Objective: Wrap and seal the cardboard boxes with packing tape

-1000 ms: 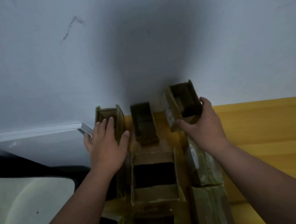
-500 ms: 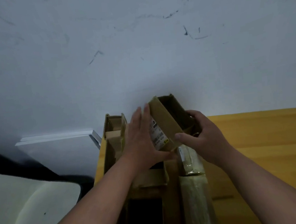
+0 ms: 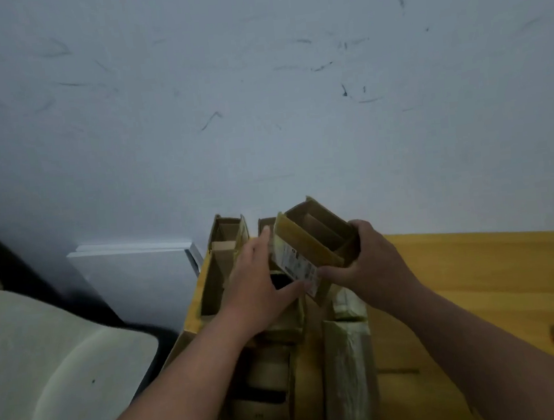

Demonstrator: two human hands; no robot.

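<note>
An open cardboard box (image 3: 312, 243) with a white label (image 3: 299, 266) is held tilted above the rows of other boxes (image 3: 275, 379) at the left end of the yellow surface (image 3: 478, 275), near the wall (image 3: 256, 76). It is gripped by the right hand (image 3: 370, 265) at its right side, while the left hand (image 3: 259, 289) is curled around its left side. A wrapped box (image 3: 348, 372) lies below.

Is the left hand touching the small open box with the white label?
Touching. The head view shows the left hand pressed against the labelled side of the box, thumb under its lower corner.
</note>
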